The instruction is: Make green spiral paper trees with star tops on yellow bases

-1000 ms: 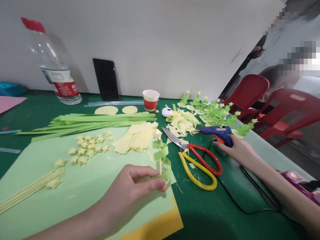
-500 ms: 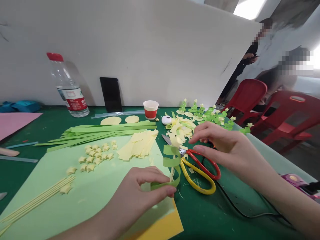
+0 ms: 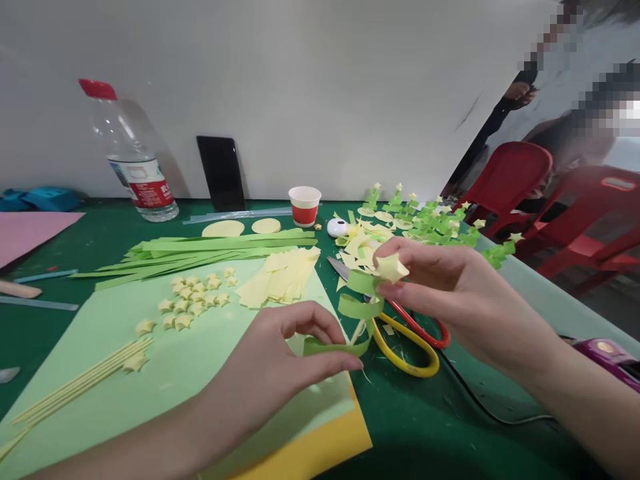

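My left hand (image 3: 287, 350) pinches the lower end of a coiled green paper strip (image 3: 360, 307) between thumb and fingers. A thin pale stick (image 3: 357, 332) runs up through the coil. At its top sits a pale yellow paper star (image 3: 393, 268), tilted to the right, with my right hand (image 3: 445, 283) closed on it by thumb and forefinger. Behind the coil lie scissors (image 3: 411, 357) with red and yellow handles, partly hidden by my right hand. Small folded paper stars (image 3: 196, 301) and yellow sticks (image 3: 87, 380) rest on the light green sheet (image 3: 185, 393).
Green strips (image 3: 200, 250), yellow paper pieces (image 3: 281, 279) and a paper cup (image 3: 305, 208) stand farther back. A bottle (image 3: 137, 167) and a phone (image 3: 221, 173) are near the white panel. Finished star-topped spirals (image 3: 430, 223) crowd the back right. A black cable (image 3: 483, 408) crosses the right side.
My right hand has moved in and closed on the star, which was free before. The coil has shifted right and now leans toward my right hand. The view has moved slightly.
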`<state>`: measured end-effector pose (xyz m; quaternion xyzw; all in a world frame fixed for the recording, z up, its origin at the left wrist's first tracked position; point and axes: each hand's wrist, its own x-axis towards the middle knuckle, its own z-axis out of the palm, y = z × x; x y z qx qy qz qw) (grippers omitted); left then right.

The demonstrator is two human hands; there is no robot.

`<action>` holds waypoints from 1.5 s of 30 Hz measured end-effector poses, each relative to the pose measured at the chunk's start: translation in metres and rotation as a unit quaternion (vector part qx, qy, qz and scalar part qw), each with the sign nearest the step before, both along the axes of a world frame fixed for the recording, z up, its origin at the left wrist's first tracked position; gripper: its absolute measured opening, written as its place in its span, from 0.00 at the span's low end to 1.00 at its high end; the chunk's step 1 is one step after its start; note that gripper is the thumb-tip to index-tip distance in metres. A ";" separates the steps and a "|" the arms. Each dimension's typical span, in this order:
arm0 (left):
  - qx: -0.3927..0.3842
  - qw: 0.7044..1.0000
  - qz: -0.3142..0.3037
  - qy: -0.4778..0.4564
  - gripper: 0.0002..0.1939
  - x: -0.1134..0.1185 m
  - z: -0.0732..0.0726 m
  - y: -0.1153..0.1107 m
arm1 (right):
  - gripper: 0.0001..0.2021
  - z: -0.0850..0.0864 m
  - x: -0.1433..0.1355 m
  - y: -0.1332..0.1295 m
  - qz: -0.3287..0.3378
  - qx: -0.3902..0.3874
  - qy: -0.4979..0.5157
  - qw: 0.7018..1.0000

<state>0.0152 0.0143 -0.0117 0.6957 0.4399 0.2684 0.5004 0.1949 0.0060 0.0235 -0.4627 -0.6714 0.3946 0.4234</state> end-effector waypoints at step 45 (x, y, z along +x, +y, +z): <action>0.010 0.999 -0.004 0.038 0.16 0.000 0.005 0.007 | 0.05 -0.003 -0.007 -0.008 -0.019 -0.031 -0.038 0.999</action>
